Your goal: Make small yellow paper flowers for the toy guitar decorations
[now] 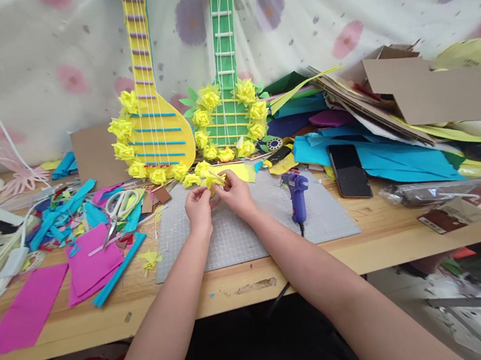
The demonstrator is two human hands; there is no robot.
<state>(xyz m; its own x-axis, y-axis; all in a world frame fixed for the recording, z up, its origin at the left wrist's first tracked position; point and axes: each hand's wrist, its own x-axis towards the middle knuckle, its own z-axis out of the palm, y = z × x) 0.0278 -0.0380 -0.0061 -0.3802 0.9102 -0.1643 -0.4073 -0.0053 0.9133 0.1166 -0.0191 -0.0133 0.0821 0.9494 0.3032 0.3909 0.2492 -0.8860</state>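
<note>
A: State of the left hand (199, 208)?

B: Closed in a pinch, thumb and fingertips on a small, crumpled piece of yellow paper (214, 183)

A: And the right hand (236, 193)?

B: Also pinching, at the right side of the same piece; its finer shape is partly hidden by the fingers

A: Position of the piece?

B: Between the two hands, over the far part of a grey gridded cutting mat (319, 210) on a pale wooden table (223, 299). Just behind it sit loose yellow paper flowers (191, 179)

A: Objects on the mat, right side?

B: A blue-purple plastic glue gun (297, 198), apart from the hands, handle toward the near edge. Farther right, a black rectangular smartphone (350, 171)

A: Left side?

B: Metal scissors with pale green handles (122, 204), lying open near flat magenta paper sheets (94, 259)

A: Background?

B: Two upright lute-shaped models, one yellow with blue bars (163, 131), one green with white strings (226, 53), both edged with yellow flowers
</note>
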